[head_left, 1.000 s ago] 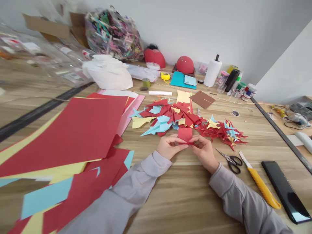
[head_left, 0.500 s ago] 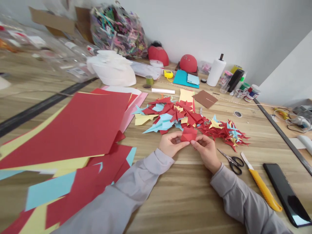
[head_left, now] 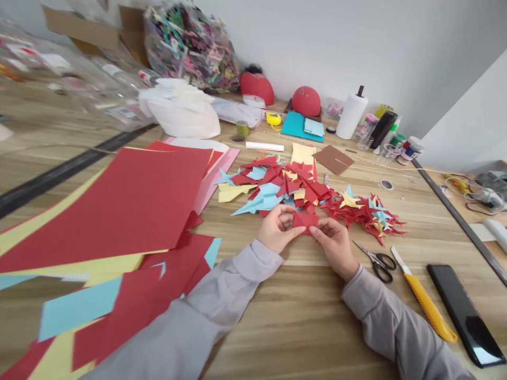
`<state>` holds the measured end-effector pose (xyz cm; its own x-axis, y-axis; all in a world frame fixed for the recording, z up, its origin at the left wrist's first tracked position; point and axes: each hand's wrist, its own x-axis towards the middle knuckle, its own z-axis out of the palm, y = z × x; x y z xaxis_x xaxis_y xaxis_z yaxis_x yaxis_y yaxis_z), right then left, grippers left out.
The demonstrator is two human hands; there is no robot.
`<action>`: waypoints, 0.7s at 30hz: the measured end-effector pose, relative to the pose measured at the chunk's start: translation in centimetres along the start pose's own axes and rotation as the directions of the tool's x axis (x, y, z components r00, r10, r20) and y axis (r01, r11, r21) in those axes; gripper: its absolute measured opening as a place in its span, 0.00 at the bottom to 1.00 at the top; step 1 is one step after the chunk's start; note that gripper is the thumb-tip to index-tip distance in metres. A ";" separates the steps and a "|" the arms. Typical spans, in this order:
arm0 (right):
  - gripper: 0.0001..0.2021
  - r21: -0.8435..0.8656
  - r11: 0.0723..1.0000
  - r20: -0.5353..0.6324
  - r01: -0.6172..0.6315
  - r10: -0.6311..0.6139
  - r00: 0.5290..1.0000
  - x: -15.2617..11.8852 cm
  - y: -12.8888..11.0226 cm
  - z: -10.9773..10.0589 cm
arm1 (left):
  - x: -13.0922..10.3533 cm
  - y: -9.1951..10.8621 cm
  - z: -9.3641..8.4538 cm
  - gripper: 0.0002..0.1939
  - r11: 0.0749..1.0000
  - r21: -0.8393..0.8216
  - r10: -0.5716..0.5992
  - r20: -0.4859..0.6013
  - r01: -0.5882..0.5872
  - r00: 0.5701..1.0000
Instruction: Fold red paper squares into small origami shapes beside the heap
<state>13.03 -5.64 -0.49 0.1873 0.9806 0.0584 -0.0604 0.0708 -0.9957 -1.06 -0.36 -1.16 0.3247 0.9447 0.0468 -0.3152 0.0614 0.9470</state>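
Observation:
A small folded piece of red paper (head_left: pixel 304 222) is held up between both hands over the wooden table. My left hand (head_left: pixel 277 228) pinches its left side, thumb along the lower edge. On the right side, my right hand (head_left: pixel 335 244) grips it with thumb and fingers. Just beyond the hands lies a pile of folded paper planes (head_left: pixel 265 198) in red, blue and yellow. To its right is a heap of smaller pointed paper shapes (head_left: pixel 356 209), mostly red. Black-handled scissors (head_left: pixel 381 264) lie right of my right hand, beside a yellow-handled knife (head_left: pixel 428 303).
Large red sheets (head_left: pixel 154 200) and cut paper strips (head_left: pixel 81 307) cover the left side. A black phone (head_left: pixel 465 314) lies at the right. Farther back are a white roll (head_left: pixel 351 116), a yellow tape measure (head_left: pixel 273 119), a brown card (head_left: pixel 333 159) and a bag of colourful scraps (head_left: pixel 192 50).
The red paper sits slightly lower and its upper part appears folded down, so it looks shorter. Both hands still hold it, with fingers slightly shifted.

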 end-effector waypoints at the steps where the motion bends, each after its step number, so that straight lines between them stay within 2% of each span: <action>1: 0.11 -0.011 1.000 -0.014 0.009 -0.009 1.000 0.0 0.0 0.0 | 0.0 0.0 0.0 0.25 1.000 0.019 0.010 0.011 -0.010 1.000; 6: 0.10 -0.057 0.996 -0.085 0.064 -0.069 0.994 0.1 0.2 -0.2 | -0.1 -0.1 -0.1 0.12 0.975 0.173 0.126 0.073 -0.137 0.989; 12: 0.13 0.042 0.999 0.034 -0.019 0.018 0.999 -0.3 -0.4 -0.2 | 0.1 -0.4 -0.5 0.04 0.927 0.275 0.261 0.016 -0.255 0.965; 16: 0.13 0.044 0.999 0.017 -0.015 0.014 1.000 -0.2 -0.5 -0.1 | -0.3 -0.3 -0.4 0.04 0.914 0.315 0.257 0.037 -0.255 0.966; 19: 0.16 0.095 0.995 -0.069 -0.004 0.010 0.998 0.1 -0.3 -0.1 | -0.6 0.0 -0.2 0.10 0.933 0.271 0.200 0.152 -0.235 0.968; 21: 0.19 0.112 0.994 -0.108 0.009 0.003 0.994 0.2 -0.1 -0.1 | -0.7 0.2 -0.2 0.08 0.942 0.258 0.169 0.196 -0.217 0.966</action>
<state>13.14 -5.51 -0.34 0.2917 0.9553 0.0474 -0.1676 0.0998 -0.9808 -1.49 -1.00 -1.09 0.4352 0.8597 0.2673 -0.1373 -0.2301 0.9634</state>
